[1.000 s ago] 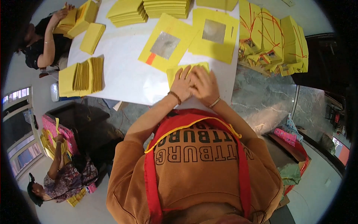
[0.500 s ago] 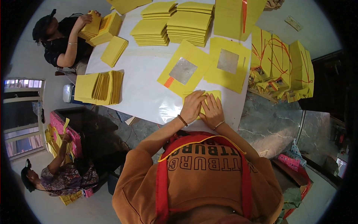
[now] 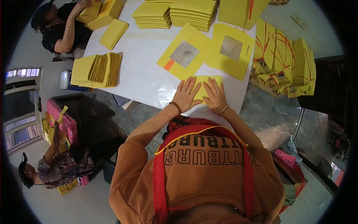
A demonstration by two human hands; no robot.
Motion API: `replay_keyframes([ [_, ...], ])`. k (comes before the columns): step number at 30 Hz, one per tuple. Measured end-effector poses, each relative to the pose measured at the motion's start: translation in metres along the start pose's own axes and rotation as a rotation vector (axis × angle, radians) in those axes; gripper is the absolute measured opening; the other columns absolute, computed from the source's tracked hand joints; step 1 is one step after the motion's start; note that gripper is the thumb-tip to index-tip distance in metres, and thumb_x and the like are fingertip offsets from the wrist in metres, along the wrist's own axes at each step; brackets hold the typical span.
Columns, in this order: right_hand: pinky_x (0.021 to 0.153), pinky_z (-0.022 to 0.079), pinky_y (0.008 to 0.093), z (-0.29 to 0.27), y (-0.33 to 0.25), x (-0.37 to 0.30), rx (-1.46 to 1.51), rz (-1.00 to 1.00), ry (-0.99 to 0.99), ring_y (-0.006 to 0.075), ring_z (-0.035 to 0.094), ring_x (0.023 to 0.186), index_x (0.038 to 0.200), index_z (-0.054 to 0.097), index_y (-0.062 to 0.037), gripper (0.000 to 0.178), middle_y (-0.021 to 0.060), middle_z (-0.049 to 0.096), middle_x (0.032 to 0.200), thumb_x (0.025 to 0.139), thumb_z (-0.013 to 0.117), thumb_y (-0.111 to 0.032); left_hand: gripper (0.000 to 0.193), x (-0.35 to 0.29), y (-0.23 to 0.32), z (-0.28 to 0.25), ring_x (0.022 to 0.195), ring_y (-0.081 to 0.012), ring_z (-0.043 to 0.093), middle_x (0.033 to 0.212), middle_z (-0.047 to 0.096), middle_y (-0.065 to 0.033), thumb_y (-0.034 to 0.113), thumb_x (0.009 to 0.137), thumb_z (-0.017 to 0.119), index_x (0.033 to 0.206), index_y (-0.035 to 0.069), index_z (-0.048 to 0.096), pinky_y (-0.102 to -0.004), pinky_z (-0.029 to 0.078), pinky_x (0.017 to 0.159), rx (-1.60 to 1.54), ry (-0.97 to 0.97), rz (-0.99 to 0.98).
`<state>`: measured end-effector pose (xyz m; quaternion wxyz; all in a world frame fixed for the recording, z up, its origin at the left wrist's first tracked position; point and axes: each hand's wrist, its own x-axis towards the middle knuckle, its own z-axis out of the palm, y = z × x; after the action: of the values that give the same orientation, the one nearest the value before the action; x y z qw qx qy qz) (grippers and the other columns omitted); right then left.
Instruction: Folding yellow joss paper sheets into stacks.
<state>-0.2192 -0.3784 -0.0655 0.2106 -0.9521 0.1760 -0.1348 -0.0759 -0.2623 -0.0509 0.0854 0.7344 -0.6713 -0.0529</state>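
Near the table's front edge lies a folded yellow paper packet [image 3: 202, 92]. My left hand [image 3: 185, 95] rests flat on its left side, fingers spread and pointing away from me. On the packet's right side my right hand [image 3: 216, 97] presses down, also flat with fingers apart. Just beyond lies a yellow paper sheet [image 3: 169, 48] with a silver square [image 3: 184, 54] in its middle and an orange strip at one corner. To its right, more yellow sheets [image 3: 238, 69] carry a similar silver square [image 3: 231, 47].
Stacks of folded yellow packets [image 3: 192, 16] stand at the back of the white-covered table [image 3: 138, 67]. Another bundle [image 3: 97, 71] sits at the left edge. A person [image 3: 65, 31] handles packets at far left; another [image 3: 63, 166] works lower left. Tied yellow bundles [image 3: 279, 56] stand right.
My hands, earlier close together with the fingers bunched over the packet, have moved apart and now lie flat on it. The whole view has shifted, so the table sits higher.
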Motion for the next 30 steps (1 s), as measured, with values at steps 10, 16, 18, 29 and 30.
replay_keyframes([
  [10,0.094,0.007,0.0606,-0.015,0.005,-0.028,-0.112,-0.091,-0.046,0.0242,0.024,0.124,0.123,0.041,-0.0125,0.054,0.009,0.028,0.134,0.077,0.049,-0.04,0.067,0.003,0.003,0.001,0.124,-0.0308,0.021,0.133,0.025,-0.0177,0.05,0.077,0.047,0.127,0.008,0.033,-0.0441,0.015,0.1,0.103,0.018,0.01],
  [16,0.099,0.0,0.0545,-0.011,0.01,-0.033,-0.126,-0.028,-0.197,0.0229,0.009,0.129,0.129,0.03,-0.0147,0.061,0.0068,0.016,0.139,0.08,0.038,-0.05,0.056,0.005,0.035,-0.022,0.108,-0.0294,0.039,0.12,0.039,-0.0158,0.03,0.072,0.058,0.117,0.0,0.041,-0.0399,0.034,0.087,0.071,0.031,0.108],
  [18,0.101,-0.002,0.0504,-0.01,0.013,-0.034,-0.008,-0.052,-0.16,0.0232,0.009,0.129,0.128,0.033,-0.0141,0.055,0.0087,0.018,0.138,0.082,0.04,-0.044,0.054,0.001,0.046,-0.017,0.1,-0.0288,0.044,0.113,0.044,-0.0166,0.021,0.068,0.059,0.114,-0.002,0.042,-0.0379,0.04,0.078,0.054,0.049,0.113],
  [29,0.079,0.041,0.0304,-0.033,0.021,-0.033,0.775,0.549,0.107,0.0256,0.052,0.09,0.103,0.056,-0.0021,0.033,0.0139,0.054,0.099,0.073,0.059,-0.014,0.024,0.01,0.034,-0.016,0.097,-0.0264,0.045,0.105,0.048,-0.0105,0.017,0.07,0.056,0.092,0.007,0.057,-0.0376,0.039,0.077,-0.137,-0.005,0.045],
  [30,0.08,0.041,0.0314,-0.026,0.023,-0.034,0.544,0.405,0.141,0.0261,0.05,0.09,0.102,0.057,-0.0027,0.035,0.013,0.052,0.098,0.069,0.061,-0.013,0.024,0.017,0.028,-0.018,0.097,-0.0264,0.045,0.105,0.048,-0.0105,0.017,0.07,0.056,0.092,0.007,0.057,-0.0376,0.039,0.077,-0.138,-0.005,0.052],
])
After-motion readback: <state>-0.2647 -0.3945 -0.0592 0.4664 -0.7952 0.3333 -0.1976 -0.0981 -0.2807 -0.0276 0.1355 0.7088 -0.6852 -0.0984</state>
